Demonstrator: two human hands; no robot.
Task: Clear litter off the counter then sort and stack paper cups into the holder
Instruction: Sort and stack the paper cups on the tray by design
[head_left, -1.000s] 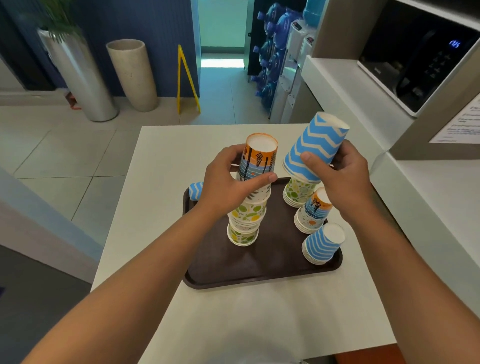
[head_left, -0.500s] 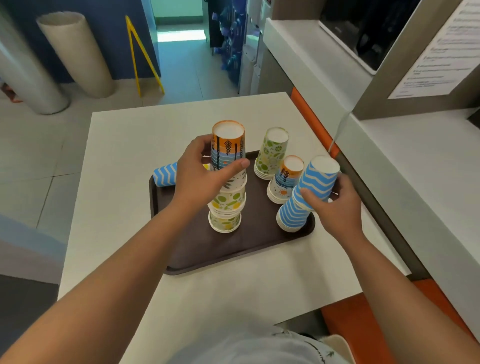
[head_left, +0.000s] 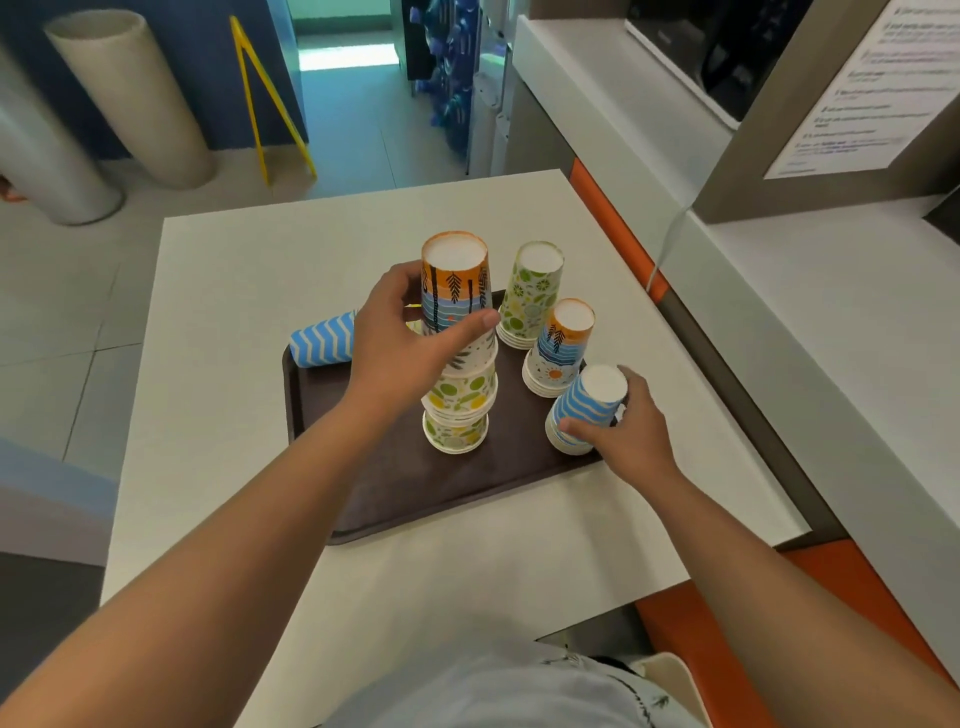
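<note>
Blue zigzag cup (head_left: 589, 410) now seated on stack; no legible writing.

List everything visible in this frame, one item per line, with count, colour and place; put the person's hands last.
tray: one, dark brown, on the white table.
mixed cup stack: one, tallest, upside down, orange-and-blue cup on top, tray centre.
green-patterned stack: one, far side of the tray.
orange-and-blue stack: one, tray's right side.
blue zigzag stack: one, tray's near right corner.
lying cup: one, blue zigzag, on its side at the tray's left edge.
floor sign: one, yellow, on the floor beyond the table.
left hand: grips the mixed cup stack.
right hand: grips the blue zigzag stack.
</note>
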